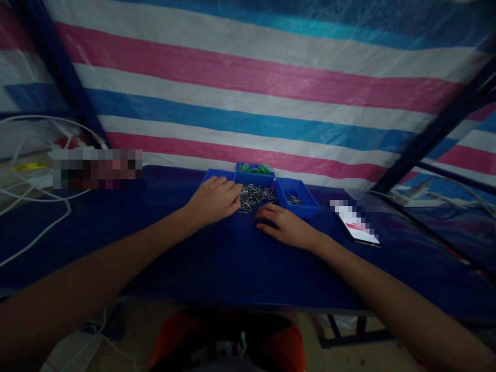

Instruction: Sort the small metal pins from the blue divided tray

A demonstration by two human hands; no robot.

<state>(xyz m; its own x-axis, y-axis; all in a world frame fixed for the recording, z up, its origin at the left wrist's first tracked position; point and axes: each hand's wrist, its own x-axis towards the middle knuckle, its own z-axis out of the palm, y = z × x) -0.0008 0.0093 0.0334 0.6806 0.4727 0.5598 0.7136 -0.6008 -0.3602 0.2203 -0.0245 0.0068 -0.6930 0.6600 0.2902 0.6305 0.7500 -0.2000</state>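
A heap of small, thin metal pieces (256, 196), screw- or pin-like, lies on the blue table (232, 263) in front of several blue plastic bins. My left hand (217, 199) is at the left side of the heap, in front of the left bin (209, 173) and partly covering it. Its fingers are curled closed, and whatever they hold is hidden. By the heap's near right edge rests my right hand (284, 225), a ring on one finger, thumb and fingers apart. Beside it, the right bin (306, 208) contains a few metal pieces.
Behind the heap, the middle bin (256, 179) contains green items (253, 168). A lit phone (358, 227) lies to the right. White cables (58, 222) and a blurred-out patch are at the left. Striped sheeting (251, 103) hangs behind the table between blue metal posts (422, 139).
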